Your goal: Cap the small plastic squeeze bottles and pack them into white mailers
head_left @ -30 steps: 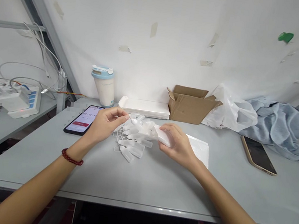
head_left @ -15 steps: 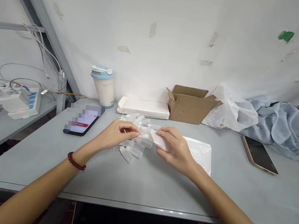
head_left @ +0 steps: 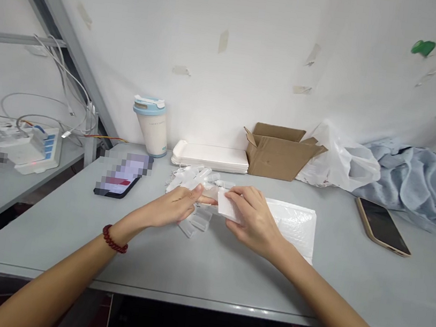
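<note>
My right hand (head_left: 253,217) is closed around a white padded envelope (head_left: 294,225), which stretches out to the right behind the hand. The envelope's end points left, towards my other hand. My left hand (head_left: 182,204) has its thumb raised and index finger stretched out, the fingertip at the envelope's left end; whether it reaches inside cannot be told. I see nothing held in it. Beneath and behind the left hand lies a pile of small translucent plastic pieces with thin loops (head_left: 199,218), partly covered by the fingers.
Along the wall stand a cup with a blue lid (head_left: 152,127), a stack of white envelopes (head_left: 211,157), an open cardboard box (head_left: 281,159), a white plastic bag (head_left: 340,159) and blue-grey cloth (head_left: 422,181). Phones lie at left (head_left: 125,175) and right (head_left: 383,227).
My left hand has gone from a thumb-and-finger pinch to an outstretched index finger with raised thumb. The envelope in my right hand shows a little more of its body on the right.
</note>
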Available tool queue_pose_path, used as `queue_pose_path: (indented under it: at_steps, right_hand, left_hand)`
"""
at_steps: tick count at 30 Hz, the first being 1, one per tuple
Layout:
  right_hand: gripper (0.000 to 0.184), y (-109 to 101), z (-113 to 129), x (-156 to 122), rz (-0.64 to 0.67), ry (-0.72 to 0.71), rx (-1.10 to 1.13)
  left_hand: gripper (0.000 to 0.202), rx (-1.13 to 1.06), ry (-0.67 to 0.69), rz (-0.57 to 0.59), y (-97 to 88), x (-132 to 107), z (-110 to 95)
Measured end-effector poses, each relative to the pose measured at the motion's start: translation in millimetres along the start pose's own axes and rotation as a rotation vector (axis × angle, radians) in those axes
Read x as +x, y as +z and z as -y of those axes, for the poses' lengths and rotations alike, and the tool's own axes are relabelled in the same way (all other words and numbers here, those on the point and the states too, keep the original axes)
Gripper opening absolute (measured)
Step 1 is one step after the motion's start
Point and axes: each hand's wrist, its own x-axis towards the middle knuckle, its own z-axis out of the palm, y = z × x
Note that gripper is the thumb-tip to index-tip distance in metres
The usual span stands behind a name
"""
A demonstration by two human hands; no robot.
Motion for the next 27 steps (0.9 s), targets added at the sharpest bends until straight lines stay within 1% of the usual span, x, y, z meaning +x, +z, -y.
queue_pose_path:
  at_steps: [4, 7, 10, 13, 15, 17, 19, 21, 23, 25, 27]
  right_hand:
    - [0.041, -2, 1, 1, 0.025, 0.016, 0.007]
    - [0.041, -2, 1, 1, 0.044, 0.021, 0.012]
    - [0.042, -1, 3, 1, 0.049, 0.005, 0.013]
    - [0.043, 1, 6, 1, 0.051, -0.008, 0.025]
    - [0.043, 3, 8, 1, 0.055, -0.016, 0.033]
    - [0.042, 4, 6, 2, 0.051, -0.02, 0.024]
    - [0.04, 4, 2, 2, 0.033, -0.004, 0.005]
    - [0.039, 2, -6, 2, 0.013, 0.037, -0.008]
    - [0.038, -1, -14, 1, 0.009, 0.086, -0.005]
    - [0.038, -3, -20, 0, 0.013, 0.121, 0.008]
    - [0.038, -4, -24, 0, 0.01, 0.139, 0.022]
  left_hand:
    - [0.071, 0.005, 0.007, 0.049, -3.2, -3, 0]
    - [0.072, -0.009, -0.02, 0.087, -4.9, -5, -3]
    - [0.074, -0.019, -0.04, 0.145, -3.8, -6, -5]
    - [0.074, -0.052, -0.016, 0.171, -1.8, -6, -7]
    - [0.072, -0.05, 0.016, 0.15, -3.0, -6, -8]
    - [0.065, -0.021, 0.049, 0.102, -7.8, -7, -10]
    - [0.052, 0.023, 0.059, 0.0, -16.0, -8, -11]
    - [0.041, 0.103, 0.03, -0.115, -24.9, -10, -10]
    - [0.034, 0.213, 0.0, -0.177, -31.5, -11, -7]
    - [0.028, 0.308, 0.002, -0.167, -34.2, -11, -4]
    - [0.024, 0.37, 0.02, -0.121, -33.6, -10, -2]
